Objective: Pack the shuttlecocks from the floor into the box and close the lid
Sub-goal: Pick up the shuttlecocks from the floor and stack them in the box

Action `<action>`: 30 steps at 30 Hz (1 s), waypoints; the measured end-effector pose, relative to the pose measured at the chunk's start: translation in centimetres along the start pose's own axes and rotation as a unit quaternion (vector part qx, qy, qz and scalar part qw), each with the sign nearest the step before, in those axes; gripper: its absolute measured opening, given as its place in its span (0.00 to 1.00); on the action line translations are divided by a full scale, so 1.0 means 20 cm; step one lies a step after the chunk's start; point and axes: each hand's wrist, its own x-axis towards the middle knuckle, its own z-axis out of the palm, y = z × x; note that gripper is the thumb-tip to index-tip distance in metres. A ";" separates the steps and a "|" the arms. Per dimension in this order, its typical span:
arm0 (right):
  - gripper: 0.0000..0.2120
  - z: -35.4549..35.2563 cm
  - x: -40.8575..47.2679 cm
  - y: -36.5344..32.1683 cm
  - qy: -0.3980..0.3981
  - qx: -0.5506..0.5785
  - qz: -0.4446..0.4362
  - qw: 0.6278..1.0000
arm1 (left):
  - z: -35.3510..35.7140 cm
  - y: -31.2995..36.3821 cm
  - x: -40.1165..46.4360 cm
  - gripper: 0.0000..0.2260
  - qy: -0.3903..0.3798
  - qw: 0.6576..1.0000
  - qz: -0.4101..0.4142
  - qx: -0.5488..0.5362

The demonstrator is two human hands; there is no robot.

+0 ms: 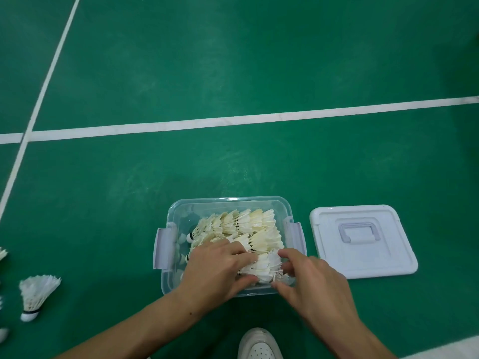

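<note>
Packing shuttlecocks into a clear box (pixel 178 211) on the green court floor (pixel 233 60).
Left hand (pixel 220 268) and right hand (pixel 308 278) curl their fingers around a row of shuttlecocks (pixel 264 268) at the box's near side; the lid (pixel 363 240) lies just right, and a loose shuttlecock (pixel 35 296) stands at left.

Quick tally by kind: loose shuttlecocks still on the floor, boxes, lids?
Shuttlecocks on the floor: 1 whole in view, plus partial ones cut off at the left edge, uncounted
Box: 1
Lid: 1, off, right of the box
Total: 3
</note>
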 end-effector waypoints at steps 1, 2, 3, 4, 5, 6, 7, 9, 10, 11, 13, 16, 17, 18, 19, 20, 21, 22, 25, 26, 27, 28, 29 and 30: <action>0.28 -0.01 0.00 0.01 0.013 -0.017 -0.009 1.000 | -0.01 0.01 0.02 0.20 -0.014 1.000 0.002 0.011; 0.28 -0.01 0.00 0.03 0.021 -0.020 -0.010 1.000 | -0.02 0.02 0.03 0.20 -0.026 0.999 0.005 0.028; 0.27 -0.01 0.00 0.05 0.022 -0.015 -0.006 1.000 | -0.02 0.03 0.05 0.21 -0.036 0.998 0.006 0.042; 0.26 0.00 0.01 0.07 0.017 -0.011 -0.001 1.000 | -0.02 0.03 0.06 0.22 -0.039 0.998 0.002 0.050; 0.25 0.00 0.01 0.08 0.010 -0.009 0.004 1.000 | -0.02 0.04 0.07 0.24 -0.043 0.998 -0.009 0.053; 0.23 -0.01 0.02 0.10 0.002 -0.007 0.009 1.000 | -0.02 0.04 0.07 0.25 -0.050 0.997 -0.018 0.055; 0.22 -0.01 0.03 0.11 -0.003 -0.001 0.013 1.000 | -0.02 0.04 0.08 0.26 -0.049 0.997 -0.022 0.054; 0.22 -0.04 0.04 0.11 -0.007 0.015 0.016 1.000 | -0.03 0.03 0.08 0.27 -0.039 0.998 -0.025 0.042; 0.22 -0.06 0.05 0.11 -0.008 0.024 0.017 1.000 | -0.05 0.03 0.08 0.27 -0.036 0.999 -0.029 0.027; 0.23 -0.08 0.06 0.11 -0.010 0.035 0.015 0.999 | -0.07 0.03 0.07 0.27 -0.032 0.999 -0.032 0.005; 0.24 -0.14 0.08 0.10 -0.018 0.056 0.005 0.998 | -0.11 0.01 0.03 0.28 -0.018 0.997 -0.049 -0.053; 0.27 -0.23 0.13 0.09 -0.064 0.049 -0.021 0.997 | -0.20 -0.05 -0.05 0.27 0.020 0.983 -0.107 -0.148; 0.28 -0.26 0.14 0.09 -0.087 0.037 -0.028 0.995 | -0.23 -0.07 -0.08 0.26 0.037 0.977 -0.123 -0.171; 0.29 -0.29 0.15 0.09 -0.105 0.026 -0.035 0.994 | -0.27 -0.10 -0.11 0.25 0.054 0.972 -0.134 -0.185; 0.30 -0.30 0.16 0.08 -0.114 0.015 -0.042 0.992 | -0.30 -0.13 -0.15 0.25 0.067 0.969 -0.142 -0.191; 0.31 -0.32 0.17 0.06 -0.111 0.003 -0.053 0.992 | -0.34 -0.16 -0.19 0.25 0.079 0.967 -0.148 -0.191; 0.31 -0.32 0.18 0.04 -0.099 -0.009 -0.067 0.993 | -0.38 -0.20 -0.24 0.25 0.089 0.967 -0.151 -0.184; 0.30 -0.32 0.19 0.01 -0.082 -0.016 -0.083 0.993 | -0.41 -0.24 -0.29 0.25 0.098 0.968 -0.153 -0.173; 0.28 -0.29 0.23 -0.12 -0.053 0.000 -0.123 0.991 | -0.49 -0.36 -0.46 0.25 0.129 0.963 -0.174 -0.162; 0.27 -0.28 0.25 -0.19 -0.047 0.007 -0.134 0.990 | -0.51 -0.40 -0.52 0.24 0.142 0.958 -0.187 -0.167; 0.27 -0.26 0.27 -0.26 -0.042 0.012 -0.146 0.988 | -0.53 -0.44 -0.57 0.24 0.157 0.952 -0.198 -0.172; 0.27 -0.24 0.29 -0.33 -0.037 0.018 -0.157 0.987 | -0.54 -0.48 -0.62 0.24 0.170 0.947 -0.208 -0.177; 0.27 -0.22 0.31 -0.40 -0.034 0.025 -0.168 0.985 | -0.55 -0.52 -0.66 0.24 0.183 0.942 -0.217 -0.181; 0.28 -0.20 0.33 -0.49 -0.032 0.032 -0.182 0.982 | -0.56 -0.57 -0.71 0.25 0.194 0.937 -0.226 -0.184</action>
